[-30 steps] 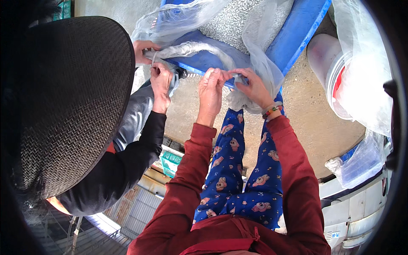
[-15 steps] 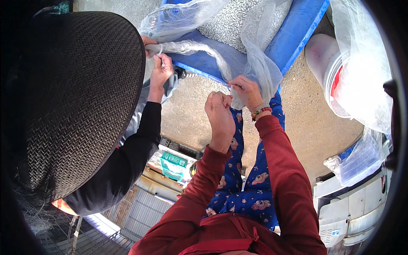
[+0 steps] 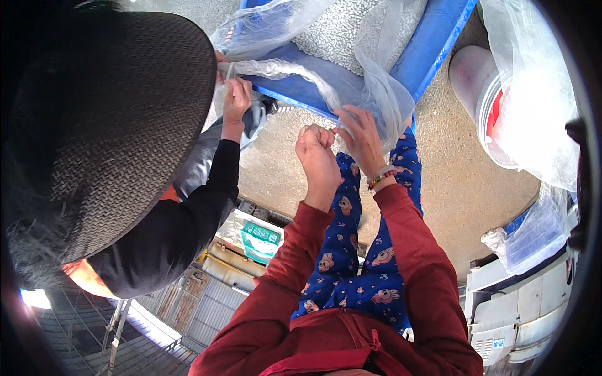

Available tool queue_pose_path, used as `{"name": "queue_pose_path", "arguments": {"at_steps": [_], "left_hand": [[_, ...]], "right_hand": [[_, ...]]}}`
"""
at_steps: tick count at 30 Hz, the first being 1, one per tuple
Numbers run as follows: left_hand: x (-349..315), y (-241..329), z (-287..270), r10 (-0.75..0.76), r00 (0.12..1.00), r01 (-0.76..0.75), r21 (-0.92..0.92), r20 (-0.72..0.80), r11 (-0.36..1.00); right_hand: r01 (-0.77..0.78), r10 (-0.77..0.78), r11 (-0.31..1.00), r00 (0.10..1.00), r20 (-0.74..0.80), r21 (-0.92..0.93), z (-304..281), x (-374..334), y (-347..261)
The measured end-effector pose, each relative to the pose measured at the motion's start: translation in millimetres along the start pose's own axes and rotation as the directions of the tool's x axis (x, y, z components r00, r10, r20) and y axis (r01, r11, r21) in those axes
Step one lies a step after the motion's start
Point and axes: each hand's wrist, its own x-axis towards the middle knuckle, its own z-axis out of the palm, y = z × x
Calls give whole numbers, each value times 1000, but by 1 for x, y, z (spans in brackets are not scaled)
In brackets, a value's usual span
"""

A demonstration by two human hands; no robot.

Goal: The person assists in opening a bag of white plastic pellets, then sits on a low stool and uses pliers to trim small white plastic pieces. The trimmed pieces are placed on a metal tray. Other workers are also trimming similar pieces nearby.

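Pale, sheer netting point(image 3: 392, 103) spills over the near side of a blue tub point(image 3: 433, 47) full of small white pellet-like pieces point(image 3: 332, 37). A gathered, twisted strand of the netting point(image 3: 285, 70) runs left to a co-worker's hand point(image 3: 237, 100). My right hand point(image 3: 365, 141), with a beaded bracelet at its wrist, has its fingertips closed on the netting at the strand's near end. Just left of it my left hand point(image 3: 318, 163) is curled closed, its thumb and fingers pinched together close to the right fingertips. Anything in that pinch is too small to make out.
A co-worker in a woven dark hat point(image 3: 138, 125) leans in close on my left. To the right stand a white bucket point(image 3: 492, 128) and a bright, translucent plastic sheet point(image 3: 545, 119). A green crate point(image 3: 260, 241) sits lower left, and pale panels point(image 3: 520, 307) lower right.
My left hand has shifted slightly left and up, and my right hand's fingers have straightened and spread somewhat at the netting. The co-worker's hat and hand have moved a little.
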Motion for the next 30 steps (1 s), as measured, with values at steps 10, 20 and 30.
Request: {"name": "queue_pose_path", "arguments": {"at_steps": [10, 20, 30], "left_hand": [[-23, -7, 17, -56, 991, 56, 0, -122, 998], [3, 12, 20, 38, 999, -38, -7, -35, 999], [-2, 14, 14, -165, 976, 154, -83, -140, 985]], "right_hand": [[70, -65, 997, 980, 186, -20, 6, 5, 23], [255, -222, 961, 942, 253, -108, -12, 25, 10], [82, -90, 995, 983, 158, 52, 2, 21, 18]]}}
